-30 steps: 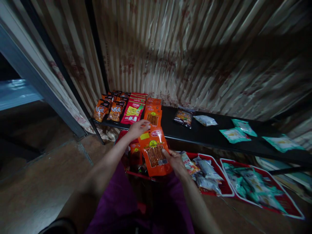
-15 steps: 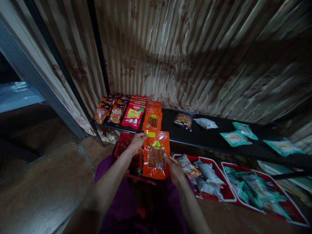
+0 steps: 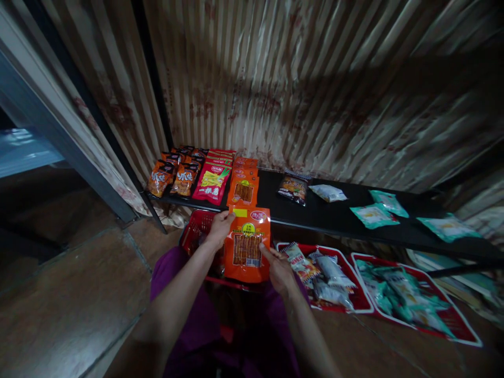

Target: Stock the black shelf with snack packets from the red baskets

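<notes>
A red basket [image 3: 197, 231] is seen on the floor below the front edge of the black worktop [image 3: 338, 220]; its contents are largely hidden behind the held packet and cannot be told. To the right, a red tray [image 3: 356, 299] on the floor is filled with mixed snack bags [image 3: 326, 275], pale and multicoloured, and a second red tray [image 3: 460, 328] beside it is filled with teal bags [image 3: 405, 302].

An orange snack packet [image 3: 247, 244] is held upright in front of the body, above the basket and just below the worktop edge. It is gripped at its upper left corner by the left hand [image 3: 218, 229], closed on the edge, and at its lower right side by the right hand [image 3: 279, 268], closed with the thumb on the front face. The packet is flat and glossy, with a yellow label at the top left, a red oval logo at the top right, a round yellow-green badge in the middle, and a clear window showing reddish-brown sticks.

On the worktop, matching orange packets [image 3: 244, 184] are stacked in an overlapping row, flanked on the left by red packets [image 3: 214, 178] and dark orange bags [image 3: 173, 176]. Farther right lie a brown bag [image 3: 293, 188], a pale bag [image 3: 327, 192] and three teal packets [image 3: 374, 215], well apart.
</notes>
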{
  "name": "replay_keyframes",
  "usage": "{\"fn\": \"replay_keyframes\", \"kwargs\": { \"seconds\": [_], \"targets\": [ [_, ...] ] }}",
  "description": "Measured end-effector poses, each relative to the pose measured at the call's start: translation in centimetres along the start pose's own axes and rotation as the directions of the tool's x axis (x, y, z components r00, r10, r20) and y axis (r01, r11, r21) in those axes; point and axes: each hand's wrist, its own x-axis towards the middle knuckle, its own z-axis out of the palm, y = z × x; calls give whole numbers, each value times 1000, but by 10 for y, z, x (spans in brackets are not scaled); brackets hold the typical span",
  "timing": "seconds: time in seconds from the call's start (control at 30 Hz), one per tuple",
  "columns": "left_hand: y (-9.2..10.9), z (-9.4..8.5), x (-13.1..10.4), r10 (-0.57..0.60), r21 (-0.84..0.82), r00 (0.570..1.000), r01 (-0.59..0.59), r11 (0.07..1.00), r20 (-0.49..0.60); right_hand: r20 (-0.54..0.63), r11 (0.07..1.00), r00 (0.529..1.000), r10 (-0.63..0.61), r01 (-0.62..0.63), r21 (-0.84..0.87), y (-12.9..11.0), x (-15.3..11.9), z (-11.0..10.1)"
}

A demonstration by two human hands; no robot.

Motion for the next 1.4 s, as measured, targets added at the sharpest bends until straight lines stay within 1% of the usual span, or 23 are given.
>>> {"fn": "replay_keyframes", "kwargs": {
  "seconds": [0.1, 0.17, 0.3, 0.4, 0.6, 0.73, 0.87, 0.97, 1.07, 1.17, 1.27, 1.33, 1.4],
  "targets": [
    [0, 0, 1, -12, -18, 1000, 12, 1000, -17, 24, 1000, 1000, -18, 18, 3, -2, -1, 2],
    [1, -1, 1, -11, -24, 1000, 10, 1000, -14, 32, 998, 997, -65, 65, 10, -2, 0, 2],
    [4, -3, -2, -11, -18, 1000, 11, 1000, 15, 7, 990, 990, -144, 144, 0, -7, 6, 4],
    [6, -4, -4, -26, -2, 999, 26, 1000, 26, 13, 983, 983, -184, 184, -15, -15, 12, 7],
    [4, -3, -5, 6, 75, 999, -8, 997, 38, 15, 948, 950, -313, 313, -59, -34, 22, 16],
    [1, -4, -7, -17, 24, 999, 16, 1000, 45, -41, 956, 956, -291, 289, -42, -39, 24, 22],
    [1, -8, -10, -19, -19, 998, 20, 1000, 58, -91, 957, 954, -285, 289, 33, -37, 29, 23],
    [3, -13, -13, -63, -26, 997, 64, 998, 47, -140, 952, 950, -279, 293, 91, -36, 32, 21],
    [6, -18, -17, -93, -17, 992, 94, 995, 83, -172, 952, 952, -251, 275, 134, -38, 35, 20],
    [6, -24, -19, -90, -16, 989, 93, 996, 121, -211, 953, 952, -220, 256, 164, -42, 39, 18],
    [3, -29, -21, -86, 15, 984, 85, 996, 157, -205, 952, 956, -210, 247, 178, -44, 44, 16],
    [0, -31, -23, -84, 44, 982, 77, 996, 169, -181, 952, 960, -213, 246, 182, -44, 48, 14],
    [-1, -32, -25, -73, 66, 982, 62, 996, 172, -185, 951, 959, -215, 248, 184, -44, 51, 13]
  ]
}}
